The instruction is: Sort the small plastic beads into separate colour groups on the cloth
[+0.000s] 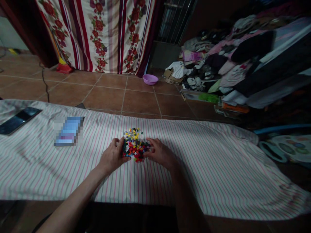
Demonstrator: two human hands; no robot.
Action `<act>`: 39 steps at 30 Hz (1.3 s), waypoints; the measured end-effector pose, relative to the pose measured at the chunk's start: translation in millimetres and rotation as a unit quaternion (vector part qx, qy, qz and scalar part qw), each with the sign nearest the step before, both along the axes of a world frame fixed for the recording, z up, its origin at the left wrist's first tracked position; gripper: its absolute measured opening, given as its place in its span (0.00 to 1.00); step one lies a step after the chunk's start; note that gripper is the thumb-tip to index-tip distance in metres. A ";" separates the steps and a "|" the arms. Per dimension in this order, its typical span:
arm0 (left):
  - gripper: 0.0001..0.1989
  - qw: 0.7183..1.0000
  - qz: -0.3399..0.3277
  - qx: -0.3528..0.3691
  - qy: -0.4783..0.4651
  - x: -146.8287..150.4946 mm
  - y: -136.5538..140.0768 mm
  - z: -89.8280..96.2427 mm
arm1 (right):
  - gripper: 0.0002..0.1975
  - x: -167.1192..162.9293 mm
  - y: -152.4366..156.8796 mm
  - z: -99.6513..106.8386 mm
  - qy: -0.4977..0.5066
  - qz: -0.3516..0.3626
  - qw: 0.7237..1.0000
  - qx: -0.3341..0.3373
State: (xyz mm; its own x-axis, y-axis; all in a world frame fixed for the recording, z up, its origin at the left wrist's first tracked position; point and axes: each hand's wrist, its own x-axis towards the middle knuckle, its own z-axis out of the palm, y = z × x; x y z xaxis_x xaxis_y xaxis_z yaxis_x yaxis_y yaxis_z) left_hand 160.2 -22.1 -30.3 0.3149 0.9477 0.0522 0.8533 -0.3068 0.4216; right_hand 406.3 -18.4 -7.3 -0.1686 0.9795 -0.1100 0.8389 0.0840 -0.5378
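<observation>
A small heap of tiny multicoloured blocks [134, 144] lies on a striped white-and-pink cloth [206, 161] spread over a low surface. My left hand [113, 156] cups the heap's left side, fingers curled against the pieces. My right hand [159, 152] presses in from the right side, fingertips touching the pieces. Both hands enclose the pile between them; whether any piece is pinched is hidden by the fingers.
A dark phone [18, 120] lies at the cloth's far left, and a lit screen device [68, 130] rests beside it. Beyond is tiled floor [109, 94] with a purple bowl [150, 79], a floral curtain [102, 32] and a clothes pile [223, 61] at right.
</observation>
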 end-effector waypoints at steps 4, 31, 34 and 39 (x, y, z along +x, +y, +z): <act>0.41 0.999 -0.031 -0.008 -0.004 6.8 8.2 2.1 | 0.33 -15.2 4.3 -0.7 -0.018 0.037 0.999 0.019; 0.22 0.966 -0.018 -0.009 -0.259 9.6 25.5 12.5 | 0.10 -41.1 37.6 -11.4 0.200 -0.008 0.973 0.117; 0.19 0.965 0.016 -0.013 -0.261 8.1 30.2 11.5 | 0.11 -30.4 45.3 -15.7 0.176 -0.037 0.977 0.111; 0.18 0.964 0.097 -0.018 -0.246 6.3 36.6 7.2 | 0.10 -23.2 51.4 -18.6 0.090 -0.073 0.988 0.102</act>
State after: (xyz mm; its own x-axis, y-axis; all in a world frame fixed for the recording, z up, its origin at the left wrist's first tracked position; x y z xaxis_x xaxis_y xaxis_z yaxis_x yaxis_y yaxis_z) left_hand 166.5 14.5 -23.1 0.0765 0.9904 0.1155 0.5869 -0.1384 0.7977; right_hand 383.1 33.0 -25.9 -0.0223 0.9935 0.1119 0.7419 0.0915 -0.6643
